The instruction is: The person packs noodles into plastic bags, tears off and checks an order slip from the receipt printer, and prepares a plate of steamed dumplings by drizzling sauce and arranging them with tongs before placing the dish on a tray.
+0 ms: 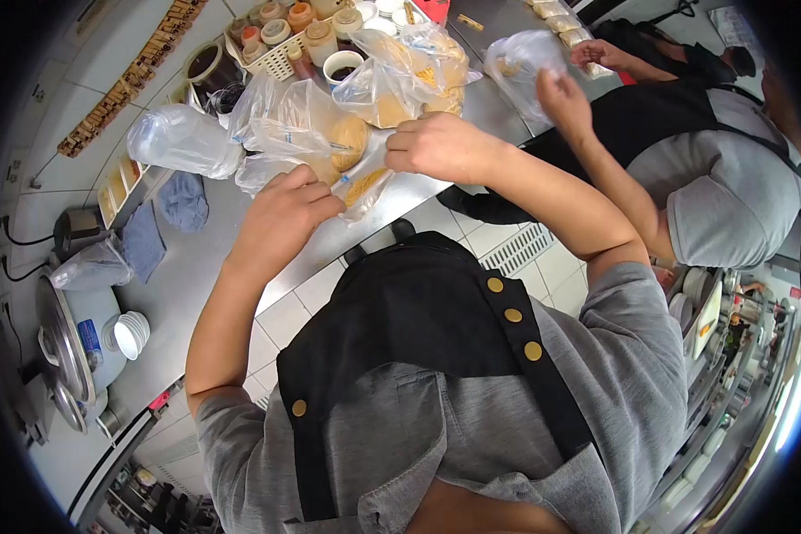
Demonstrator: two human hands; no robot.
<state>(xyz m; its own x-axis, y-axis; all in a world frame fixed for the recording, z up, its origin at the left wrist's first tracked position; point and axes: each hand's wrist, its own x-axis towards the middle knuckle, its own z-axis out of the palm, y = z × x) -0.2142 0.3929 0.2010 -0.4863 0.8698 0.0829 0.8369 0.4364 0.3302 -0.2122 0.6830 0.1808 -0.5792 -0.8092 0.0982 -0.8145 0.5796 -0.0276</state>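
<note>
A small clear plastic bag (365, 189) with yellow-orange contents, perhaps shreds or noodles, hangs over the steel counter's front edge between my hands. My left hand (287, 214) pinches its left side, fingers curled. On the other side, my right hand (440, 149) is closed at the bag's upper right edge, fingertips partly hidden. Just behind are a knotted clear bag (349, 142) of tan contents and more filled bags (409, 76). A bundle of clear plastic bags (182, 142) lies farther left.
Behind the bags stand a white basket (280, 64) of sauce bottles and a cup of dark liquid (340, 67). At right, a co-worker's hand (562, 102) is beside another plastic bag (521, 67). Blue cloths (183, 201), a large pot (67, 334) and stacked white bowls (132, 335) are at left.
</note>
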